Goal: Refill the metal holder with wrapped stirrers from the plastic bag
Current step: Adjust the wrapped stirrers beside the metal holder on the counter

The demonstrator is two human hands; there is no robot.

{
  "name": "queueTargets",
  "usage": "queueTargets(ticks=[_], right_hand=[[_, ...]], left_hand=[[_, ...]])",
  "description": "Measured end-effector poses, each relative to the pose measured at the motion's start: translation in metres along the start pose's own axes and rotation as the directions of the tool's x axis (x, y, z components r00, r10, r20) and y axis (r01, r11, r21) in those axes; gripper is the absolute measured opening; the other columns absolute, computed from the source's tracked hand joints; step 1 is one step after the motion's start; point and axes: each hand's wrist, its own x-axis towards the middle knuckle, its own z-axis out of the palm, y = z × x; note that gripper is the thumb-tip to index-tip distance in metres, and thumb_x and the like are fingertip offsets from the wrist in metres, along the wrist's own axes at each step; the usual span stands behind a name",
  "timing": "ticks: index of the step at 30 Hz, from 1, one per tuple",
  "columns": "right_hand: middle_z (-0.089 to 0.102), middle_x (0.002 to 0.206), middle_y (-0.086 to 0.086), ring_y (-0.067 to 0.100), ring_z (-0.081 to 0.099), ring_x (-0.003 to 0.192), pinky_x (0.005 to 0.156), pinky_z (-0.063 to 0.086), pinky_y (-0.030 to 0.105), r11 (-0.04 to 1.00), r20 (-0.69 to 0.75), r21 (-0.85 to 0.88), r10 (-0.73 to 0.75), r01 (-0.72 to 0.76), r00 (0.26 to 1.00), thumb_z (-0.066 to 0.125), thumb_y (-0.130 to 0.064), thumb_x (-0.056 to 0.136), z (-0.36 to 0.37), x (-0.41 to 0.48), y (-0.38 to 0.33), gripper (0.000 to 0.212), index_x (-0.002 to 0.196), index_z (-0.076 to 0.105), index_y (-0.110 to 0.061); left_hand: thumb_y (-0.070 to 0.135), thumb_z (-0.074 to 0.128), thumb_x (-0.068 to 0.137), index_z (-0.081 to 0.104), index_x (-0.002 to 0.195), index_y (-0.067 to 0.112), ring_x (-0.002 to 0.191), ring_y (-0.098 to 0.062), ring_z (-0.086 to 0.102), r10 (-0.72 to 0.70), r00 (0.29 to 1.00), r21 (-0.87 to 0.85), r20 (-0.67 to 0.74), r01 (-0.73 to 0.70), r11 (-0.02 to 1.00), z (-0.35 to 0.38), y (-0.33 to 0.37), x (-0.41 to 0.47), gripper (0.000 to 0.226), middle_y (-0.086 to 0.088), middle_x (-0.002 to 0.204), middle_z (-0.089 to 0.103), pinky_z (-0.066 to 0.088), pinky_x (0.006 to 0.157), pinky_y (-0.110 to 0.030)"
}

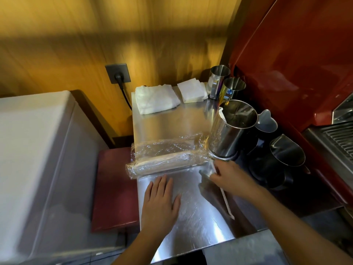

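A clear plastic bag (164, 155) of wrapped stirrers lies across the middle of the steel counter (172, 121). The tall metal holder (232, 129) stands tilted at the bag's right end, with one white wrapper showing inside near its rim. My right hand (227, 175) is just below the holder's base, pinching a single wrapped stirrer (226, 199) that slants down toward me. My left hand (161, 201) rests flat on the counter, palm down with fingers apart, just in front of the bag and holding nothing.
A folded white cloth (155, 98) and paper napkins (192, 91) lie at the back. Steel cups (219, 77) and milk jugs (286, 153) crowd the right side beside a red espresso machine (296, 64). A white appliance (38, 159) stands on the left.
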Motion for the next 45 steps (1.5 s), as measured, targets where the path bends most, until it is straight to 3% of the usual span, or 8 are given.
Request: queueTargets(ticks=[4,12,16,21,29,36,40,45], right_hand=[[0.049,0.052,-0.002,0.006,0.044,0.047,0.05,0.038,0.019,0.946,-0.34,0.279,-0.062,0.164,0.938,0.055,-0.019,0.083,-0.052,-0.006,-0.023,0.014,0.073,0.052,-0.01],[0.055,0.074,0.0,0.002,0.048,0.059,0.057,0.035,0.006,0.911,-0.868,0.191,-0.017,0.365,0.496,0.046,-0.013,0.09,-0.112,0.002,-0.029,0.015,0.094,0.053,-0.001],[0.063,0.087,0.02,0.039,0.059,0.08,0.068,0.042,0.039,0.988,-0.749,0.148,0.09,0.034,0.656,0.045,-0.021,0.09,-0.11,0.026,-0.012,0.022,0.098,0.052,-0.002],[0.063,0.107,0.017,0.04,0.053,0.105,0.077,0.042,0.041,0.957,-0.433,0.036,0.273,-0.286,0.859,0.053,-0.031,0.087,-0.112,0.039,-0.004,0.026,0.101,0.057,-0.011],[0.063,0.096,0.012,0.029,0.057,0.084,0.073,0.041,0.035,0.975,-0.652,0.045,-0.138,0.22,0.745,0.053,-0.016,0.087,-0.102,0.025,-0.046,0.014,0.097,0.06,-0.009],[0.066,0.098,0.01,0.029,0.058,0.092,0.075,0.038,0.031,0.938,-0.234,-0.03,-0.344,0.346,0.91,0.058,-0.016,0.084,-0.008,0.056,-0.059,0.018,0.099,0.064,-0.008],[0.061,0.127,0.002,0.02,0.049,0.122,0.101,0.027,0.031,0.889,-0.049,-0.144,-0.444,0.434,0.895,0.058,-0.026,0.084,0.026,0.072,-0.045,0.035,0.119,0.06,-0.019],[0.062,0.128,-0.001,0.019,0.05,0.122,0.103,0.029,0.037,0.894,0.026,-0.117,-0.433,0.433,0.901,0.057,-0.034,0.085,0.033,0.081,-0.037,0.039,0.125,0.056,-0.029]], left_hand=[[0.045,0.037,0.088,0.055,0.123,0.014,0.126,-0.023,0.05,0.009,1.0,-0.004,-0.005,-0.009,1.0,0.0,-0.001,-0.001,0.05,-0.007,0.131,0.058,0.037,0.108,-0.041],[0.043,0.038,0.087,0.057,0.122,0.012,0.124,-0.024,0.052,0.021,0.999,-0.014,-0.034,-0.021,1.0,0.0,0.0,-0.001,0.05,-0.008,0.13,0.059,0.038,0.107,-0.041],[0.042,0.039,0.086,0.058,0.12,0.012,0.123,-0.024,0.053,0.021,0.999,-0.033,-0.034,-0.022,0.999,-0.003,0.0,-0.001,0.05,-0.008,0.129,0.06,0.028,0.107,-0.037],[0.042,0.04,0.086,0.057,0.122,0.013,0.123,-0.023,0.052,0.017,1.0,-0.052,-0.007,-0.018,0.998,-0.007,0.001,-0.002,0.049,-0.007,0.13,0.06,0.024,0.106,-0.035],[0.027,0.067,0.078,0.064,0.11,0.014,0.115,-0.023,0.058,-0.005,1.0,-0.161,0.002,0.005,0.987,-0.015,0.002,0.003,0.035,-0.005,0.12,0.066,0.045,0.1,-0.042],[0.009,0.064,0.072,0.063,0.1,0.01,0.097,-0.021,0.055,0.005,0.946,-0.248,-0.325,-0.091,0.965,-0.053,0.008,0.048,0.028,-0.008,0.1,0.068,0.039,0.087,-0.032],[0.02,0.075,0.067,0.061,0.115,0.005,0.114,-0.028,0.06,-0.006,0.979,-0.066,-0.204,-0.008,0.998,-0.055,0.003,0.071,0.052,-0.013,0.119,0.066,0.05,0.093,-0.043],[0.033,0.077,0.061,0.069,0.098,0.025,0.095,-0.008,0.067,0.07,0.994,0.129,-0.085,-0.059,0.99,-0.053,-0.005,0.076,0.039,0.011,0.092,0.073,0.052,0.09,-0.03]])
